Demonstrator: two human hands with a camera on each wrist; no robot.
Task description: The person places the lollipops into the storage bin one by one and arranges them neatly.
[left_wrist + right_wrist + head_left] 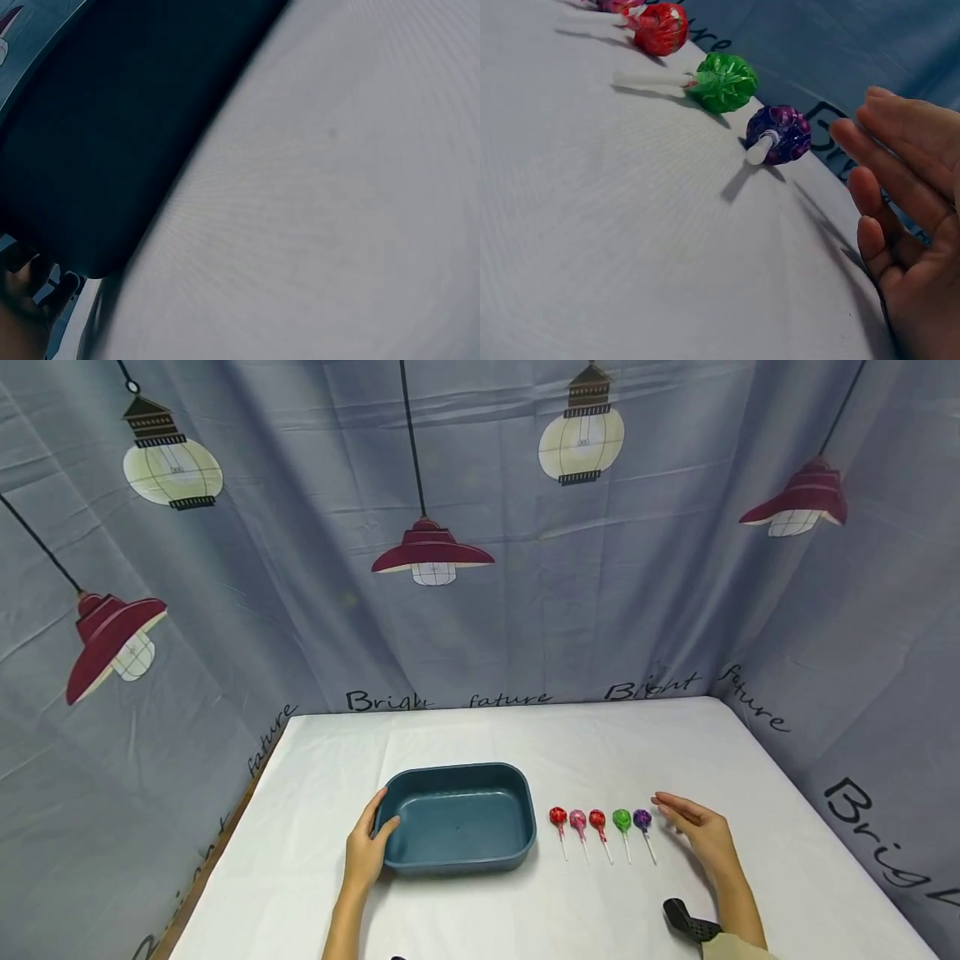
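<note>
My left hand (365, 852) grips the left end of a blue-green rectangular tray (457, 864), thumb over the rim and fingers along the outer side. In the left wrist view the hand (26, 304) is dark at the tray's corner, partly cut off. To the right of the tray lies a row of lollipops: red (558, 816), pink (577, 820), another red (597, 819), green (622, 820) and purple (642, 819). My right hand (705, 835) is held just right of the purple lollipop (784, 131), fingers extended, holding nothing.
A white cloth (600, 752) covers the table, whose left edge (217, 852) shows brown. A grey-blue curtain (480, 635) printed with lamps and lettering hangs behind and at the sides. A black device (688, 922) is on the right wrist.
</note>
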